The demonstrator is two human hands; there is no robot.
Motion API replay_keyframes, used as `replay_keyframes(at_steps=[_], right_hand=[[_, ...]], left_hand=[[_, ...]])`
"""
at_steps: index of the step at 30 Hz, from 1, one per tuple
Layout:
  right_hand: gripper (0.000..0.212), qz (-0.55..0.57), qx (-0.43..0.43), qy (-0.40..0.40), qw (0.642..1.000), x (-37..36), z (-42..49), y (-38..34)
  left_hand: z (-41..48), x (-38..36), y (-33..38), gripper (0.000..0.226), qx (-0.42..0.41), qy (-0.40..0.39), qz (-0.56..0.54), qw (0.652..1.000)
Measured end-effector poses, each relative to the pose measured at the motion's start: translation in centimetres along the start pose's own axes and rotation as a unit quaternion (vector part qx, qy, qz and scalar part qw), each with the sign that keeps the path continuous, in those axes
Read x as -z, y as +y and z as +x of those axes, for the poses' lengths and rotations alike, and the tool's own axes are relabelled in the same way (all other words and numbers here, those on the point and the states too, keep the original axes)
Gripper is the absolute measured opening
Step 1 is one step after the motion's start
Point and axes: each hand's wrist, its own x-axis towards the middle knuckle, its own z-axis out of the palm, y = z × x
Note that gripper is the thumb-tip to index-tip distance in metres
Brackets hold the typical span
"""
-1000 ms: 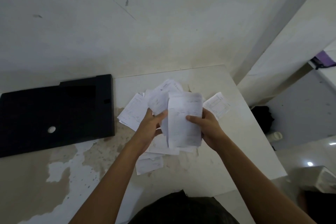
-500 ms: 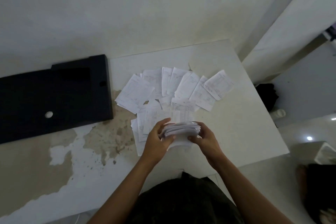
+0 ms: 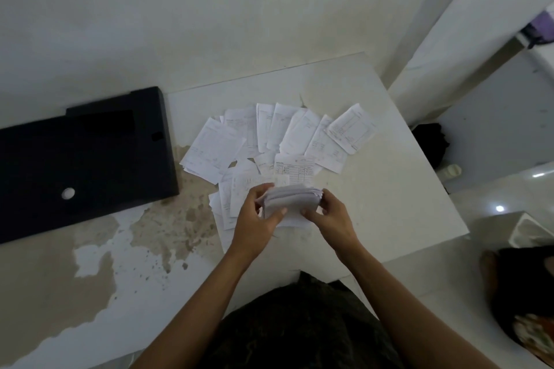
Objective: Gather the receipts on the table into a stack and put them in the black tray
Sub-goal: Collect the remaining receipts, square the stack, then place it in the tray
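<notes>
A thick stack of white receipts (image 3: 289,199) is held edge-up just above the table, near me. My left hand (image 3: 257,223) grips its left end and my right hand (image 3: 332,220) grips its right end. Beyond the stack, several loose receipts (image 3: 284,135) lie fanned out and overlapping on the white table (image 3: 389,189). Some more sheets lie under my hands, partly hidden. The black tray (image 3: 84,159) sits flat at the table's left, against the wall, with a small white round spot on it.
The tabletop's left part is stained and peeling (image 3: 168,228). A wall runs behind the table. The table's right edge drops to the floor, where a dark object (image 3: 431,144) lies. Another person's foot and clothing (image 3: 521,293) are at the lower right.
One second ago I held receipts up, flat toward me. I lowered them toward the table and squared them edge-up into a thick stack. The fan of loose receipts came into view.
</notes>
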Motion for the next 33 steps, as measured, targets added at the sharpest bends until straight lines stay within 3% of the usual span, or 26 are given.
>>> replay_keyframes(at_steps=[3,7,11,16,25,30,33], right_hand=[[0.039,0.033,-0.003,-0.013,0.999,-0.2,0.2,-0.2],[0.053,0.091,-0.015,-0.009,0.996,-1.2,0.1,-0.9],[0.042,0.109,-0.022,0.006,0.994,-2.0,-0.2,-1.3],[0.021,0.079,-0.041,0.074,0.993,-2.5,-0.3,-1.9],[0.041,0.132,-0.045,0.068,0.988,-2.6,-0.6,-1.7],[0.044,0.153,-0.072,0.085,0.982,-2.4,-0.9,-1.8],[0.048,0.168,-0.091,0.089,0.978,-2.1,-1.0,-1.6]], left_hand=[[0.0,-0.3,0.0,0.049,0.001,0.005,-0.012,1.000],[0.1,-1.3,1.0,0.032,0.011,0.011,-0.073,0.997],[0.2,-1.8,1.7,0.029,0.046,0.052,-0.169,0.983],[0.4,-2.2,2.0,0.020,0.038,0.093,-0.088,0.991],[0.2,-3.5,1.7,0.059,0.030,0.118,-0.201,0.972],[0.4,-4.2,1.9,0.032,0.048,0.179,-0.160,0.970],[0.7,-4.4,1.9,0.033,0.070,0.202,-0.165,0.963]])
